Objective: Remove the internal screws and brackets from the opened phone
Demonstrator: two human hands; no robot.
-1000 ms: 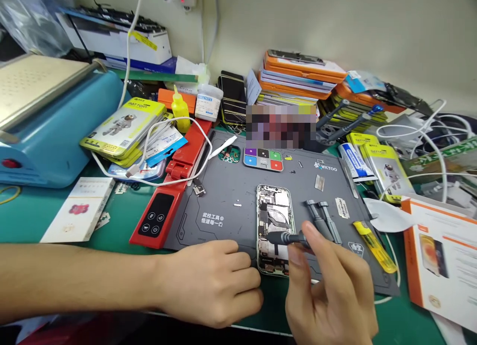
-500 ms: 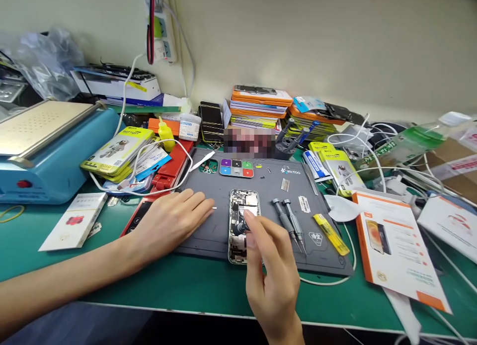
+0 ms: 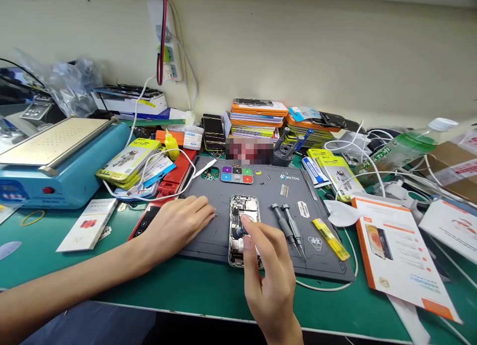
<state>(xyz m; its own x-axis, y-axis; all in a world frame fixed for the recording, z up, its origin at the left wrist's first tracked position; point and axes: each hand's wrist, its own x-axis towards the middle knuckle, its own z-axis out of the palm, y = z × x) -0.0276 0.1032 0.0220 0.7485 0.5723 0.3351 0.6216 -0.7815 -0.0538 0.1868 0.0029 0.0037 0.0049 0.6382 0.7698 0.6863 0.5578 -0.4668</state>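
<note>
An opened phone (image 3: 236,212) lies on the grey work mat (image 3: 208,240), its inner parts bare. Over its lower half, my right hand (image 3: 274,265) pinches a dark screwdriver (image 3: 239,232) between thumb and fingers; I see the tool nearly end-on and its tip is hidden. My left hand (image 3: 186,218) rests on the mat's left side, fingers curled together. A tiny pale bit pokes out at its fingertips, too small to name. Right of the phone lie two grey screwdrivers (image 3: 288,228). Behind it sits a small tray with coloured squares (image 3: 237,175).
A blue heating machine (image 3: 74,173) stands at the left, with yellow battery packs (image 3: 124,158) beside it. A yellow packet (image 3: 331,239) lies on the mat's right. An orange-edged box (image 3: 402,255) and white cables occupy the right. Stacked boxes (image 3: 257,119) line the wall.
The whole view has shifted slightly, so things on the bench sit a little lower. Both hands keep nearly the same places, the right still holding the screwdriver over the phone.
</note>
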